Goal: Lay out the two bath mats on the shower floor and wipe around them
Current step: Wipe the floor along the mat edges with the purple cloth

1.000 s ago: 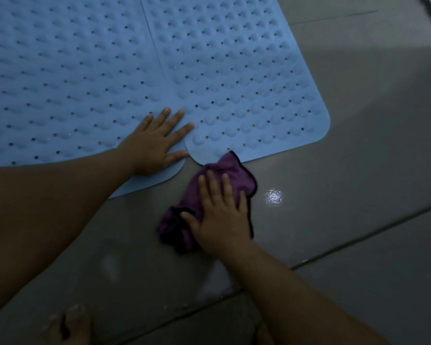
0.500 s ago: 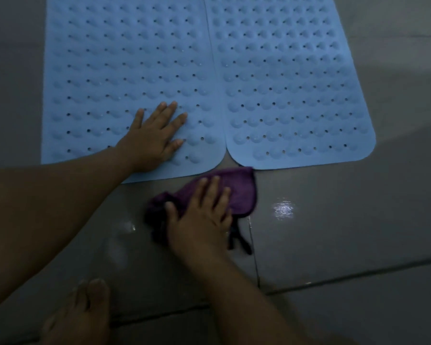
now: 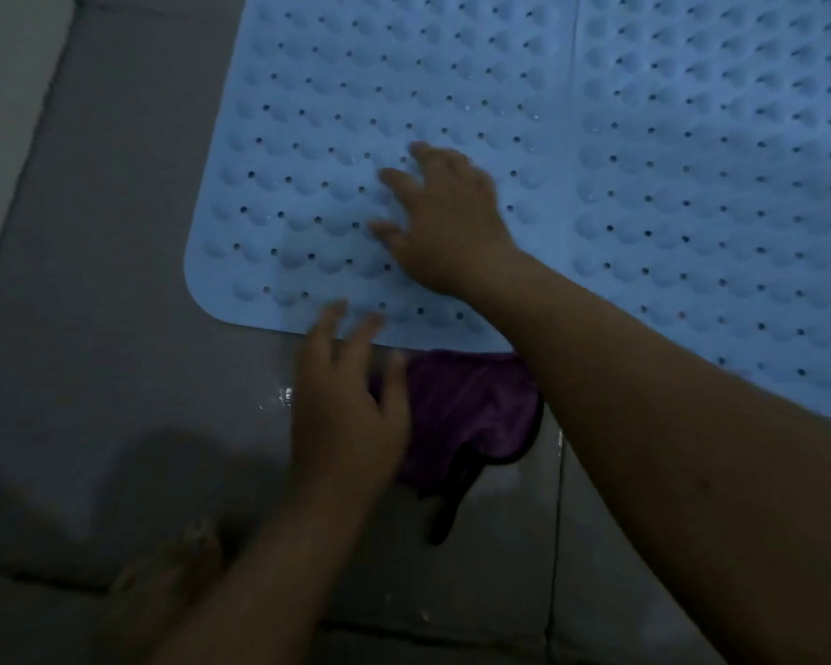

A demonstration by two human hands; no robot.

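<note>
**Hands apart: one on the mat, one at the cloth**

Two blue bath mats are lying flat on the grey shower floor (image 3: 116,290), side by side. Their long edges are meeting along a seam, and their long axes are running away from the person toward the top of the view. The left mat (image 3: 337,136) is showing its rounded near-left corner. Its short near edge is slanting down toward the right across the frame. The right mat (image 3: 720,160) is running out of the frame at the top and right.

The right hand (image 3: 444,228) is reaching in from the right and resting palm-down on the left mat near its short edge. Its fingers are spread and pointing up and to the left, gripping nothing.

The purple cloth (image 3: 471,415) is sitting bunched on the floor, touching the left mat's near edge, with the right forearm crossing over part of it.

The left hand (image 3: 351,405) is lying over the cloth's left side with its fingers straight. Its fingertips are reaching the mat's near edge. The hand is blurred, so how firmly it is pressing cannot be told.

Bare tile is lying open to the left of the mats and along the near side, crossed by grout lines. A blurred foot (image 3: 173,563) is showing at the lower left.
</note>
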